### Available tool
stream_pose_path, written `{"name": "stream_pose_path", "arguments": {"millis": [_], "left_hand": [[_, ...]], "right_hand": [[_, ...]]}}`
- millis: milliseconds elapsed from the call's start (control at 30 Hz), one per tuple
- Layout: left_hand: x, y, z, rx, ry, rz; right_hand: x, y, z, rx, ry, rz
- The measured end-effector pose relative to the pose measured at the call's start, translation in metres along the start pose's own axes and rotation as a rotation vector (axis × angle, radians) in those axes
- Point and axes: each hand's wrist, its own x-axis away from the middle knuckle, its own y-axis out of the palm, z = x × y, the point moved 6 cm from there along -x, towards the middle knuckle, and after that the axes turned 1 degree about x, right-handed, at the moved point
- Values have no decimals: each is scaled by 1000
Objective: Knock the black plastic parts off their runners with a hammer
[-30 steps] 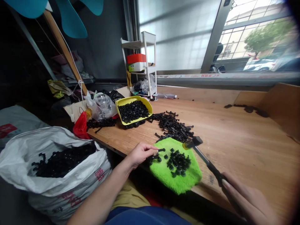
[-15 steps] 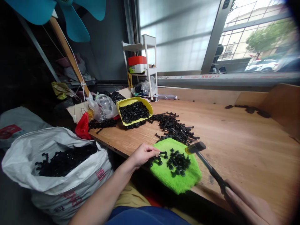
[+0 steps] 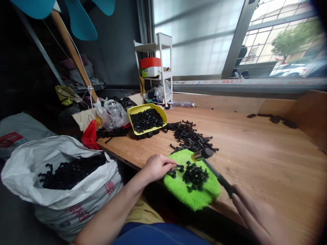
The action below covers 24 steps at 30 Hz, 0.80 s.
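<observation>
My left hand (image 3: 158, 166) pinches a small black part (image 3: 180, 166) at the left edge of the green cloth (image 3: 199, 200). In my right hand (image 3: 251, 209) is the handle of a mallet (image 3: 204, 154), whose yellow and black head is over the upper part of the cloth. A heap of small black pieces (image 3: 195, 175) lies on the cloth, right of my left fingers. Behind the cloth, a larger pile of long black parts (image 3: 191, 136) rests on the wooden table (image 3: 245, 146).
Further back left stands a yellow tray (image 3: 165, 119) full of black pieces, near a white rack (image 3: 163, 46). A white sack (image 3: 107, 200) with black parts is left of the table. A blue fan (image 3: 79, 22) hangs at the upper left.
The mallet and my right hand have moved left, bringing the mallet head further over the cloth and closer to my left hand. My left hand keeps its pinch. The view has shifted slightly.
</observation>
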Motion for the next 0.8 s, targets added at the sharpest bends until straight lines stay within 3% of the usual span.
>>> {"name": "stream_pose_path", "arguments": {"millis": [100, 267, 367, 467, 633, 700, 800], "left_hand": [[0, -3, 4, -100, 9, -19], [-3, -5, 7, -196, -20, -76], [-5, -6, 11, -234, -8, -90], [-7, -6, 11, -236, -6, -101], [-10, 1, 2, -103, 9, -107], [-9, 6, -7, 90, -23, -98], [-6, 9, -26, 573, -169, -45]], "right_hand": [[-6, 13, -17, -37, -36, -208], [-9, 3, -18, 53, -19, -63], [-12, 10, -21, 98, -31, -208], [-18, 8, -26, 61, -6, -192], [-17, 19, -21, 74, 70, -337], [-9, 14, -12, -9, 73, -247], [10, -11, 0, -266, -1, 116]]}}
